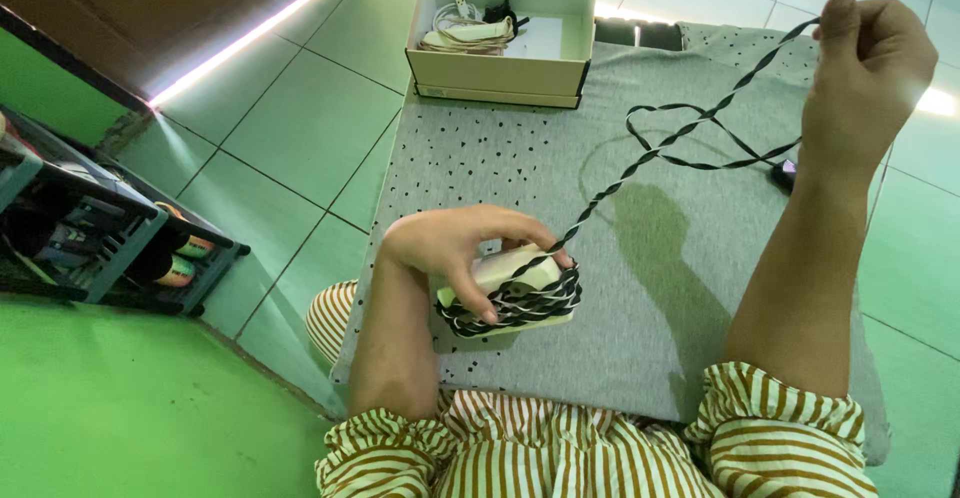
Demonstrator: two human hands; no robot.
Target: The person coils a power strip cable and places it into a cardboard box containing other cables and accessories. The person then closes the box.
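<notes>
1. Grey speckled cloth [480, 158] covers the work surface. There is open room on it all around both grips. Its far edge meets one open cardboard box [498, 68], well beyond the left grip. Its left edge drops to the green tiled floor [300, 138].
2. One dark shelf rack [90, 238] stands on the floor, well left of the left grip.
3. Right hand [865, 78] is raised above the cloth's far right corner, fingers pinched narrow on the cable [650, 153].
4. Left hand [455, 248] is clamped over one pale boxy adapter [505, 293], near the cloth's near edge.
5. One black-and-white twisted cable: several turns wrapped round the adapter under the left grip, then a slack run with one loop up to the right grip.
6. The tail drops below the right grip to a dark plug [786, 171] lying on the cloth.
</notes>
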